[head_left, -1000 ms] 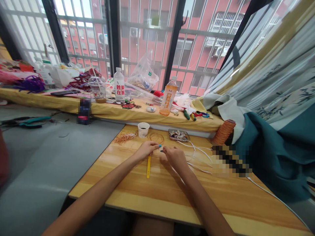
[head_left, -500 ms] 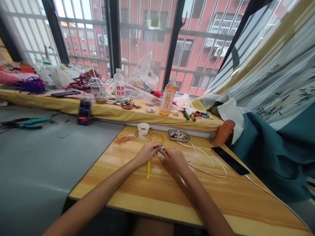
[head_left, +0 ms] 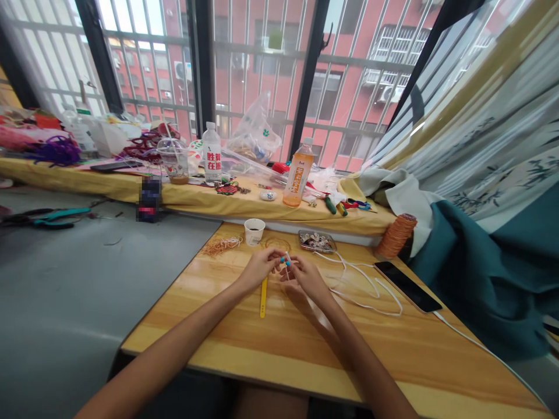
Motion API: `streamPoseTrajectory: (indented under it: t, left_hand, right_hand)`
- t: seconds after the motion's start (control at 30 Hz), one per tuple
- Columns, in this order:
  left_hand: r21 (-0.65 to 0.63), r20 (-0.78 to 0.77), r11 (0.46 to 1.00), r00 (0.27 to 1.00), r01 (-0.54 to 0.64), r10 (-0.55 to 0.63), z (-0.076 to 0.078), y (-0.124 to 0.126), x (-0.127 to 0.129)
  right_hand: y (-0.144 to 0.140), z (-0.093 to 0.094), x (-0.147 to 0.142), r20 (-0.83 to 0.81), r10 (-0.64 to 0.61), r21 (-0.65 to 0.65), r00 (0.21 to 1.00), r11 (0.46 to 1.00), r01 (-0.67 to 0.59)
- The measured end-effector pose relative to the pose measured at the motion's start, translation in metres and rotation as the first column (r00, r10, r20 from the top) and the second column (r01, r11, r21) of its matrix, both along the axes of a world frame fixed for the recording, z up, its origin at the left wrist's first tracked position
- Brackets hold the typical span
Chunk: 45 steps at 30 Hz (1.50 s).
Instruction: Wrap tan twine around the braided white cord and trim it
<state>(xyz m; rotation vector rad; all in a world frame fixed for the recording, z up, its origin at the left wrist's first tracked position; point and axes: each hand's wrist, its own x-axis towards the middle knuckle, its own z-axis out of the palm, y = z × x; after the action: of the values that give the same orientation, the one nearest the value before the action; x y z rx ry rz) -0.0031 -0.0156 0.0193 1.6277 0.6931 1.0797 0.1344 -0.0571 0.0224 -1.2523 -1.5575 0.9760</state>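
Above the middle of the wooden table, my left hand [head_left: 261,269] and my right hand [head_left: 308,276] face each other, fingertips almost meeting. My right hand pinches a short upright length of white cord [head_left: 287,273] between thumb and fingers. The fingers of my left hand are closed against the same spot; what lies in them is too small to tell. Bright blue shows at both thumb tips, like painted nails. More white cord [head_left: 388,313] lies in loose loops to the right. A yellow strip [head_left: 263,299] lies below my left hand.
Behind the hands stand a paper cup [head_left: 254,233] with dark liquid, a bundle of tan threads [head_left: 222,247] and a clear tray of small pieces [head_left: 318,241]. At right are an orange thread spool [head_left: 398,234] and a phone [head_left: 408,285]. Bottles [head_left: 299,174] line the cluttered sill.
The hands have turned slightly and their fingertips have drawn a little apart. The upright white cord and both blue thumb tips now show between them.
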Motion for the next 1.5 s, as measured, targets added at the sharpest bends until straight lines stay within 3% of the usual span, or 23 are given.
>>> streamPoseTrajectory:
  t: [0.23,0.47,0.6,0.73,0.9,1.07,1.13,1.27,1.37,1.5]
  left_hand:
    - [-0.177,0.188,0.983,0.982,0.055,-0.021,-0.002,0.001,0.004]
    - [-0.223,0.251,0.974,0.967,0.027,0.031,0.002,-0.001,0.003]
    - [-0.205,0.273,0.979,0.961,0.009,0.049,0.001,-0.002,0.004]
    - [-0.211,0.275,0.977,0.958,-0.021,0.080,0.000,-0.004,0.004]
    - [-0.249,0.244,0.967,0.964,-0.047,0.109,-0.001,-0.005,0.002]
    - [-0.229,0.195,0.972,0.976,-0.052,0.098,-0.004,0.000,0.002]
    - [-0.170,0.146,0.984,0.986,-0.049,0.075,-0.004,0.001,0.002]
    - [0.052,0.015,0.994,0.995,-0.097,0.097,-0.001,-0.001,-0.001]
    - [0.223,-0.060,0.966,0.987,-0.132,0.149,0.001,-0.005,-0.004]
    - [0.231,-0.077,0.959,0.979,-0.165,0.187,0.000,-0.003,-0.006]
  right_hand:
    - [-0.004,0.002,-0.003,0.226,-0.106,0.188,0.968,0.980,0.063]
    - [0.000,0.001,-0.002,0.121,-0.069,0.115,0.990,0.992,0.056]
    - [-0.001,0.003,-0.003,0.177,-0.155,0.136,0.972,0.982,0.131]
    - [-0.005,0.006,-0.007,0.352,-0.229,0.271,0.908,0.953,0.136]
    - [-0.007,-0.001,-0.010,0.584,-0.279,0.430,0.762,0.903,0.001]
    - [-0.011,-0.004,-0.010,0.674,-0.339,0.484,0.657,0.874,-0.046]
    - [-0.012,-0.002,-0.010,0.655,-0.332,0.467,0.679,0.884,-0.017]
    - [-0.009,0.002,-0.009,0.474,-0.252,0.376,0.844,0.924,0.065]
    - [-0.005,0.002,-0.007,0.290,-0.162,0.267,0.943,0.960,0.083]
    - [0.001,-0.002,-0.003,0.127,-0.052,0.158,0.991,0.987,0.031]
